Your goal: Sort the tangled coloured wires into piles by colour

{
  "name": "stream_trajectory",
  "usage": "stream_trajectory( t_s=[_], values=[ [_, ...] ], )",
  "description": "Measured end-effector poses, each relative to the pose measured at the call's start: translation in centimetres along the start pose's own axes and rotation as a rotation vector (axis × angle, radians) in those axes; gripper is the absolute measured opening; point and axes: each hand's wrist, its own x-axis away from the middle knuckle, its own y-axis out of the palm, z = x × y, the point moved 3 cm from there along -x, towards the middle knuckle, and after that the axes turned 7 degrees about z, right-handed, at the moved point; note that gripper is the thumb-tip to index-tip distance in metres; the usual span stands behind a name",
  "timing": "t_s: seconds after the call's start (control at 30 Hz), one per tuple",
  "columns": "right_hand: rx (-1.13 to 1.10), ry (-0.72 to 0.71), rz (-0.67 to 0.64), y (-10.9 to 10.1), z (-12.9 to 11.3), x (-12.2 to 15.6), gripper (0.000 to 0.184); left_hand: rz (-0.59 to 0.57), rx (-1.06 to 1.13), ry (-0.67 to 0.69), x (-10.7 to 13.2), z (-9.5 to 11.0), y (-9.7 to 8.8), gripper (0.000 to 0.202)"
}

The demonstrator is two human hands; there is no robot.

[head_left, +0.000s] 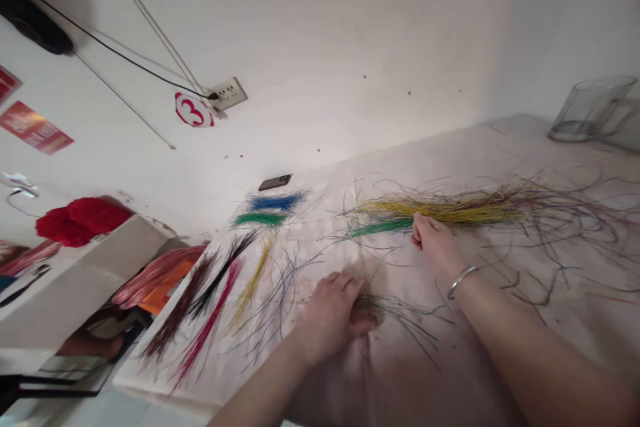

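Observation:
A long mixed heap of thin wires (470, 210), mostly yellow with green and dark strands, lies across the table. My right hand (434, 242), with a silver bracelet on the wrist, is closed in a pinch on strands at the heap's left end. My left hand (333, 313) is curled around a small bunch of dark wires (400, 312) that fans out to the right on the table. Sorted bundles lie to the left: blue (276, 201), green (260, 219), yellow (254, 280), black (223, 273), red (210, 323) and brown (180, 310).
The table has a pale cloth (400, 380) and meets a white wall. A dark phone (275, 182) lies near the wall. A clear container (590, 109) stands at the far right. A white box (70, 280) with red items and a wall socket (229, 93) are at left.

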Motion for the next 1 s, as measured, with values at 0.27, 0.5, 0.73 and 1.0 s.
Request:
stream_trajectory(
  t_s=[0.27,0.5,0.73,1.0],
  values=[
    [-0.087,0.039,0.069,0.1,0.0,-0.1,0.04,-0.087,0.169,0.068,-0.5,1.0,1.2,0.011],
    [-0.036,-0.008,0.057,0.4,0.0,-0.3,0.04,-0.039,0.242,0.153,-0.5,0.8,-0.2,0.013],
    [-0.005,-0.014,0.052,0.6,-0.4,-0.1,0.04,0.171,0.123,0.085,-6.6,-1.6,-1.8,0.016],
    [0.056,-0.037,0.029,0.6,-0.2,-0.3,0.041,0.058,-0.19,-0.03,-13.4,-2.9,1.6,0.017]
  ],
)
